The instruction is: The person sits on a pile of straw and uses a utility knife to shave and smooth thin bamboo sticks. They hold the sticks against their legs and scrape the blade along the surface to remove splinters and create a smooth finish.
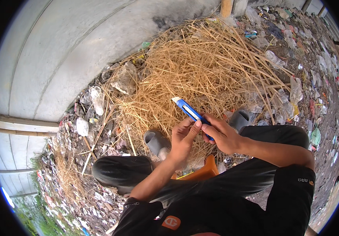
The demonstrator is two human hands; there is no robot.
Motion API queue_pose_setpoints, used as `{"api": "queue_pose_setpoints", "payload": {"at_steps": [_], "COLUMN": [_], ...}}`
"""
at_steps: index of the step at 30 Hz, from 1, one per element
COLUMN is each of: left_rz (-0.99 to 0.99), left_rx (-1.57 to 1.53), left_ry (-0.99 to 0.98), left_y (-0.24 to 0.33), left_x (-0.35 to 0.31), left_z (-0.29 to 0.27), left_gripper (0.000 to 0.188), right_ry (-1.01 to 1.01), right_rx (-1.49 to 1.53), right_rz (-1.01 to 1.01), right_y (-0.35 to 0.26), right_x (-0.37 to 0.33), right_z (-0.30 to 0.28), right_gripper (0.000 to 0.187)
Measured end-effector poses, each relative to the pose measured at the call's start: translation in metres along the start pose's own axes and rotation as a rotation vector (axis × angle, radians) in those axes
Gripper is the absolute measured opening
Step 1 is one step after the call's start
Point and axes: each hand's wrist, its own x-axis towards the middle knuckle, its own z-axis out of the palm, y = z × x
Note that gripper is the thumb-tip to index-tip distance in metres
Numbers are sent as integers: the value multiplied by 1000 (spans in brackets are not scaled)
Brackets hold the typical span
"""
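A blue box cutter (189, 109) is held between my two hands, tilted with its short exposed blade pointing up and to the left. My right hand (223, 135) wraps round the lower end of its handle. My left hand (183, 139) closes on the middle of the handle from the left, its thumb lying on top near my right fingers. Beyond the blade spreads a big heap of dry straw (193, 65). Part of the handle is hidden by my fingers.
Below my hands is an orange plastic object (205, 171) between my legs. My feet wear grey clogs (155, 142). A pale wall (71, 51) curves along the left and back. Plastic scraps (275, 59) litter the ground, and a grey rock (125, 78) sits left of the straw.
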Motion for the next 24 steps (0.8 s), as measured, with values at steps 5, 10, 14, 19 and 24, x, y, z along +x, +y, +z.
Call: {"api": "queue_pose_setpoints", "payload": {"at_steps": [5,10,14,19,24], "left_rz": [-24,-7,-26,-39,0], "left_rx": [-25,-30,-21,-18,47], "left_ry": [46,102,102,77,104], "left_y": [0,-2,-2,-2,-10], "left_x": [-1,-1,-3,-5,-5], "left_z": [1,1,0,0,-1], "left_gripper": [24,22,23,23,23], "right_ry": [-47,-97,-139,-191,-245], "right_rx": [17,-15,-19,-3,105], "right_rz": [63,-23,-55,-51,-38], "right_y": [3,1,5,6,11], "right_x": [-1,-2,-1,-1,-2], "right_z": [0,-1,-2,-5,-4], "right_gripper": [47,44,44,44,49]}}
